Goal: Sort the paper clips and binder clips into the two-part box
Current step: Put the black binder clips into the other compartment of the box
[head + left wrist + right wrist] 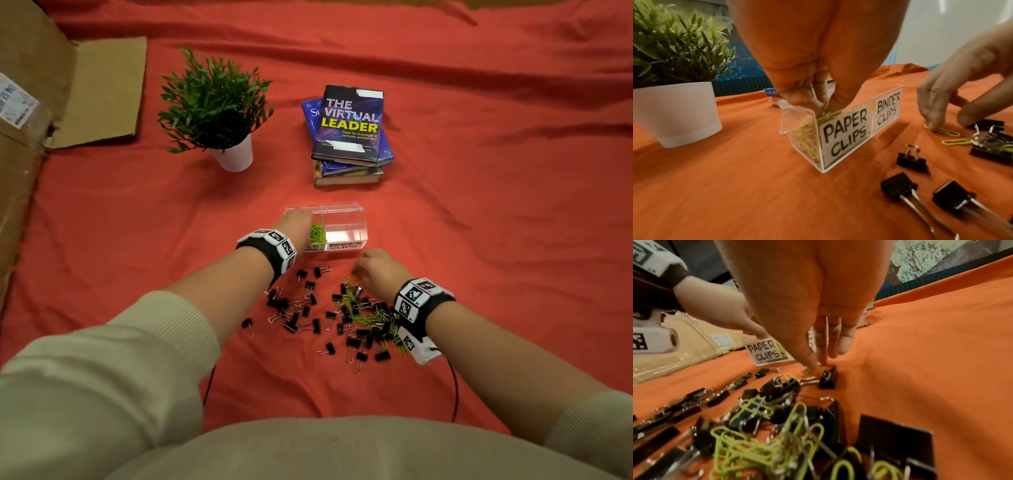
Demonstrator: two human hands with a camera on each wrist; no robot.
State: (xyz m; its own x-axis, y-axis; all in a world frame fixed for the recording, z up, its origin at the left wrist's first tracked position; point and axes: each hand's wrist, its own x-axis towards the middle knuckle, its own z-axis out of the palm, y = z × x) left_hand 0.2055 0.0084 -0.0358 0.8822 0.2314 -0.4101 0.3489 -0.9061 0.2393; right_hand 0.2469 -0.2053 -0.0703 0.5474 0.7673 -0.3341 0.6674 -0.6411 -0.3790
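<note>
A clear two-part box (346,240) stands on the red cloth, labelled PAPER CLIPS (844,134) and BINDER CLIPS (887,112). Green paper clips (317,233) fill the left part; the right part looks bare. My left hand (293,222) reaches into the paper-clip part, its fingertips (797,99) pinching a few green clips at the rim. A mixed heap of black binder clips (359,329) and green paper clips (358,308) lies in front of the box. My right hand (368,265) points down at the heap's far edge, a fingertip (934,126) touching a loose paper clip (945,131), thumb apart.
A potted plant (219,113) in a white pot stands back left, a stack of books (351,130) behind the box, and cardboard (99,92) at the far left. Scattered binder clips (911,160) lie left of the heap. Wrist cables trail near my body.
</note>
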